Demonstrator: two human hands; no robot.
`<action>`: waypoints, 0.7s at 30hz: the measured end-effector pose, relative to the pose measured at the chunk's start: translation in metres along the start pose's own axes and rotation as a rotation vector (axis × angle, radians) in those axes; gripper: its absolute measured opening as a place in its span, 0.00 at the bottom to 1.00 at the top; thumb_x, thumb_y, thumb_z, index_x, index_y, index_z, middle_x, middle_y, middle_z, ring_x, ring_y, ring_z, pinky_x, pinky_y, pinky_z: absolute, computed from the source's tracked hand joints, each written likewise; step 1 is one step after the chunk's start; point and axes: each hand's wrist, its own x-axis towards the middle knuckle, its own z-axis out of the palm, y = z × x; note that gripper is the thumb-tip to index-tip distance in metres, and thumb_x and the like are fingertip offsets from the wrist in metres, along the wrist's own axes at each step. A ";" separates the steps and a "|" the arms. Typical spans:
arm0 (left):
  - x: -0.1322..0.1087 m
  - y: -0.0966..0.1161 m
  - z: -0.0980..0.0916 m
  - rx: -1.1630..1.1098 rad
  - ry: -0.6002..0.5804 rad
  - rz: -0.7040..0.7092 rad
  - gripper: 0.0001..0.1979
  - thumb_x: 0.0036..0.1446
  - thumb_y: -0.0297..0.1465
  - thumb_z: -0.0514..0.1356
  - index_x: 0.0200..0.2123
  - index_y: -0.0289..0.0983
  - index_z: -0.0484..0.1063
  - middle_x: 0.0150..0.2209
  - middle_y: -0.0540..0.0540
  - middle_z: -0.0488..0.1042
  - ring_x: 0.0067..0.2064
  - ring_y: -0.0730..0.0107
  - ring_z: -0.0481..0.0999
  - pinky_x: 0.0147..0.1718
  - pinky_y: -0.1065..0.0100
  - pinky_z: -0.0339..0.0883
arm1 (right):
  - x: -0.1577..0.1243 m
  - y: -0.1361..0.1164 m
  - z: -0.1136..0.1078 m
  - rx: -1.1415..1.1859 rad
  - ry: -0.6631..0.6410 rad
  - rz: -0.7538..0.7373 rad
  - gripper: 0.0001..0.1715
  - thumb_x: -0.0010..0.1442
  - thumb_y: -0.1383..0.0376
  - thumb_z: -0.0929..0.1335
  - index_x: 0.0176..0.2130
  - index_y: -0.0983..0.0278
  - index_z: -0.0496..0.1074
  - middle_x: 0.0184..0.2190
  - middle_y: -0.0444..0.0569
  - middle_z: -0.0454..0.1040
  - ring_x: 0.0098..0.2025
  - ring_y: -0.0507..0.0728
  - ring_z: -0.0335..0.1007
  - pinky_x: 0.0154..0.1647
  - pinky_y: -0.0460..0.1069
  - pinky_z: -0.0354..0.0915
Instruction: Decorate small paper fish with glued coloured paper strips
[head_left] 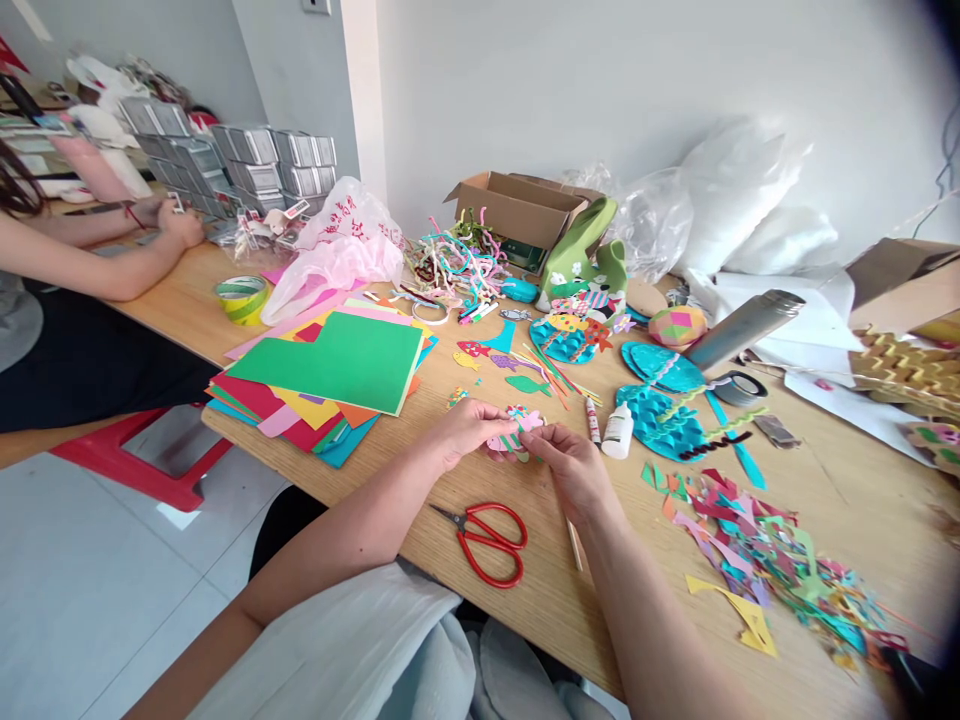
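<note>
A pink paper fish with green stripes [508, 439] is held up over the near part of the table. My left hand [472, 430] pinches its left and upper side. The fingers of my right hand [574, 466] are closed on its right edge. Red-handled scissors [491, 543] lie on the wood just below my hands, blades to the left. A thin pale stick [574, 545] shows beside my right wrist; its upper end is hidden. Beyond my hands are a green paper fish [527, 385], a purple one [513, 363] and a red one [472, 348].
Coloured paper sheets [352, 360] are stacked at left. A white glue bottle [618, 431] stands right of my hands, near blue egg-carton pieces [660, 425]. Paper scraps [772, 545] cover the right side. Pipe cleaners [457, 262] lie at the back. Another person's hands [176, 222] are at far left.
</note>
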 end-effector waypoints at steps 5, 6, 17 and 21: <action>0.001 -0.001 0.001 0.006 0.032 0.011 0.14 0.44 0.39 0.66 0.29 0.32 0.77 0.24 0.45 0.77 0.25 0.69 0.76 0.23 0.72 0.66 | 0.001 0.001 0.000 0.006 -0.019 0.017 0.18 0.42 0.52 0.77 0.26 0.62 0.75 0.25 0.46 0.77 0.30 0.56 0.69 0.34 0.50 0.61; 0.001 -0.001 0.001 0.007 0.037 0.015 0.14 0.44 0.38 0.66 0.29 0.32 0.77 0.24 0.45 0.76 0.25 0.69 0.76 0.23 0.72 0.66 | 0.001 0.000 0.000 0.004 -0.023 0.018 0.18 0.42 0.52 0.77 0.26 0.62 0.75 0.25 0.46 0.77 0.30 0.56 0.69 0.34 0.50 0.61; 0.003 -0.003 0.001 -0.003 0.071 0.020 0.11 0.46 0.35 0.63 0.28 0.32 0.76 0.24 0.46 0.77 0.24 0.70 0.76 0.22 0.72 0.66 | -0.002 -0.005 0.001 -0.014 -0.010 -0.026 0.20 0.47 0.48 0.74 0.26 0.62 0.77 0.23 0.46 0.75 0.31 0.57 0.69 0.33 0.50 0.60; 0.003 -0.003 0.001 0.009 0.071 0.031 0.12 0.45 0.37 0.65 0.27 0.32 0.76 0.22 0.46 0.76 0.24 0.71 0.75 0.24 0.72 0.66 | -0.002 -0.003 0.000 -0.106 0.013 -0.033 0.20 0.46 0.48 0.75 0.26 0.62 0.77 0.24 0.47 0.76 0.30 0.56 0.68 0.31 0.50 0.60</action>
